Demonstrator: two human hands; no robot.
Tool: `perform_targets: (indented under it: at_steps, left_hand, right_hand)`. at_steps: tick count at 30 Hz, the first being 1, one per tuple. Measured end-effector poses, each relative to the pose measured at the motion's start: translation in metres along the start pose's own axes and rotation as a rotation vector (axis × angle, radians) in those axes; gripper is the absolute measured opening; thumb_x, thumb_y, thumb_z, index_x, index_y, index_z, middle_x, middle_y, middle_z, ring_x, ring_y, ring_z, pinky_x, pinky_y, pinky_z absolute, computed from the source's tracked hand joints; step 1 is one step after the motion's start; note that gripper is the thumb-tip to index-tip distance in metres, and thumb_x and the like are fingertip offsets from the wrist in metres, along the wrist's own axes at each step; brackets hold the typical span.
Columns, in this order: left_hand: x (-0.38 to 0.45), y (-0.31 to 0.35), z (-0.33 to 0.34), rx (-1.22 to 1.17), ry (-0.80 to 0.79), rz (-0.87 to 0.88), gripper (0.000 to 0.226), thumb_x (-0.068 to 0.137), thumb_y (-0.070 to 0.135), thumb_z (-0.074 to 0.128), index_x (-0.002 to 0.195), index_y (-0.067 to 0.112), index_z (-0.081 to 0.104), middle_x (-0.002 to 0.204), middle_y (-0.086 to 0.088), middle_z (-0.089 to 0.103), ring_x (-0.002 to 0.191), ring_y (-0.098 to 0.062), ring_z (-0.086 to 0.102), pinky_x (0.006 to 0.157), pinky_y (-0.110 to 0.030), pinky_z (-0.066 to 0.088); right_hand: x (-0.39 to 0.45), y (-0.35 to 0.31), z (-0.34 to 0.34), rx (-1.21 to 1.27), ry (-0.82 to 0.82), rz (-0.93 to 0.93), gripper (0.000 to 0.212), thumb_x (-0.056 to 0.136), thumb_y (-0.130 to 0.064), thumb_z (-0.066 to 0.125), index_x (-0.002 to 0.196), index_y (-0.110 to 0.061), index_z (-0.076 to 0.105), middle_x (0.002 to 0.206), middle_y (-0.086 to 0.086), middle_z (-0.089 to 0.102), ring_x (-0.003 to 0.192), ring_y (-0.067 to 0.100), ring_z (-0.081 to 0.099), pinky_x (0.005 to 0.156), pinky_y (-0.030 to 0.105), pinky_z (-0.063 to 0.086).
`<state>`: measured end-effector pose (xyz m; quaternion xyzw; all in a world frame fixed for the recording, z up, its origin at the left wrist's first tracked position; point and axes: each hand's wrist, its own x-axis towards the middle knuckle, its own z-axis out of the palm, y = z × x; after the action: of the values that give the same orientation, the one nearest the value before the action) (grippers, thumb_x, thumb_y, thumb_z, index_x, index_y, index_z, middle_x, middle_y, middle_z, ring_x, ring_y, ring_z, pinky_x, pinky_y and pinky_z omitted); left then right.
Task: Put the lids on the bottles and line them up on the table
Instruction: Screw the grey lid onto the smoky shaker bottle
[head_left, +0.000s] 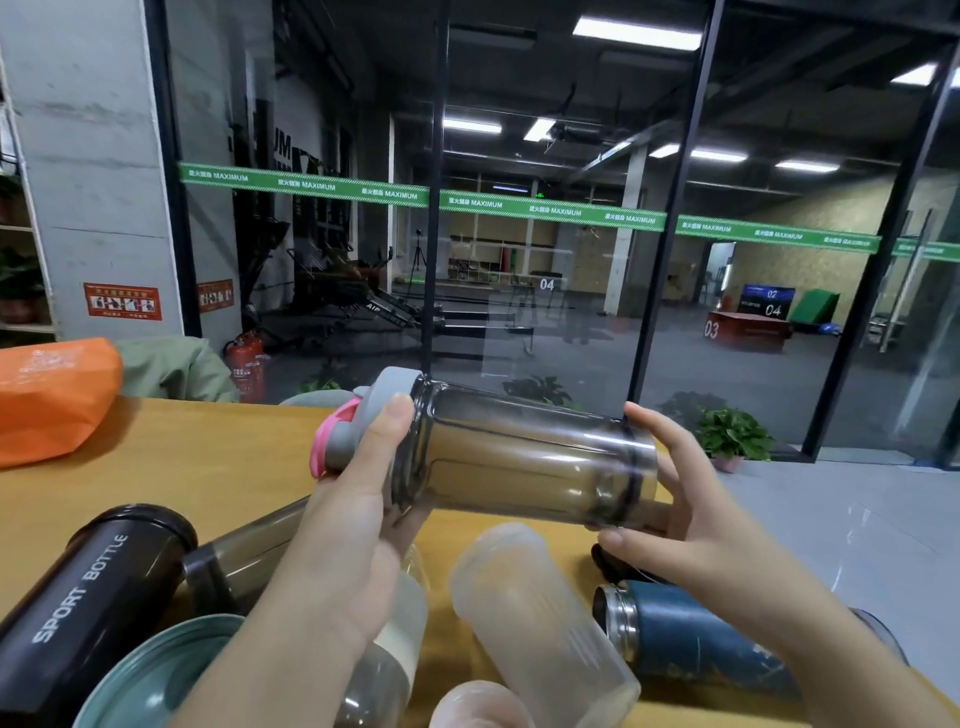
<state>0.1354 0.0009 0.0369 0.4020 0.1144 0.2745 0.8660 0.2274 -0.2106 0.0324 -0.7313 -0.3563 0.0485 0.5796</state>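
Currently I hold a smoky clear bottle (524, 457) on its side in the air above the wooden bench (197, 467). My left hand (358, 499) is wrapped round the neck end, thumb lying along the grey lid (382, 410), which is seated on the bottle's mouth and carries a pink flip cap (330, 441) pointing left. My right hand (670, 499) cups the base end, fingers curled round and under it.

Beneath, on the bench, several bottles lie on their sides without lids. A black bottle (88, 597) lettered "SPORT BOTTLE" is at near left, with a second smoky bottle (244, 551) just beside it, partly hidden by my left forearm. A frosted white bottle (535, 618) lies at centre, its open mouth toward me. A dark blue flask (691, 639) with a steel neck lies to its right. A teal round rim (156, 670) shows at the lower left edge; I cannot tell whether it is a lid or a bottle.

An orange bag (52, 395) rests at the bench's far left.
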Motion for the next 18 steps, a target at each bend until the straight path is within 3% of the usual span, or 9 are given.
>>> perform_targets:
  at_steps: [3,6,10,14,18]
  left_hand:
    - [0.001,0.003,-0.001,-0.004,0.004,-0.019,0.062,0.059,0.037,0.073,0.116,0.014,0.064,0.100,-0.008,0.075,0.100,-0.025,0.069,0.092,-0.043,0.051]
    - [0.000,0.006,-0.003,0.031,0.007,-0.039,0.054,0.059,0.039,0.073,0.108,0.018,0.067,0.097,-0.007,0.076,0.097,-0.025,0.069,0.087,-0.042,0.053]
    - [-0.001,0.008,-0.004,0.062,-0.016,-0.105,0.030,0.062,0.042,0.072,0.086,0.025,0.068,0.090,-0.005,0.076,0.083,-0.023,0.068,0.083,-0.039,0.051]
    - [-0.002,0.012,-0.006,0.081,-0.028,-0.123,0.047,0.065,0.041,0.071,0.106,0.020,0.067,0.099,-0.008,0.075,0.093,-0.026,0.068,0.090,-0.041,0.050]
    - [-0.004,0.012,-0.004,0.118,-0.073,-0.113,0.048,0.067,0.041,0.069,0.110,0.020,0.068,0.104,-0.007,0.074,0.102,-0.027,0.066,0.099,-0.045,0.046]
  right_hand:
    - [0.001,0.000,-0.002,0.026,-0.003,-0.039,0.089,0.063,-0.012,0.080,0.125,-0.063,0.041,0.138,0.001,0.050,0.095,0.032,0.069,0.087,0.051,0.055]
    - [-0.001,-0.003,-0.005,-0.101,0.010,-0.074,0.090,0.054,-0.027,0.083,0.124,-0.063,0.041,0.129,-0.003,0.055,0.087,0.031,0.071,0.081,0.044,0.058]
    - [-0.006,-0.007,-0.006,-0.295,0.038,-0.134,0.084,0.055,-0.046,0.085,0.124,-0.060,0.040,0.106,-0.021,0.059,0.068,0.023,0.066,0.067,0.036,0.058]
    - [-0.009,-0.008,-0.001,-0.422,0.043,-0.173,0.074,0.056,-0.051,0.075,0.118,-0.058,0.035,0.106,-0.019,0.058,0.069,0.027,0.064,0.063,0.045,0.056]
    - [-0.011,-0.006,0.001,-0.417,0.039,-0.169,0.059,0.060,-0.056,0.062,0.110,-0.059,0.031,0.104,-0.024,0.060,0.077,0.033,0.063,0.069,0.053,0.053]
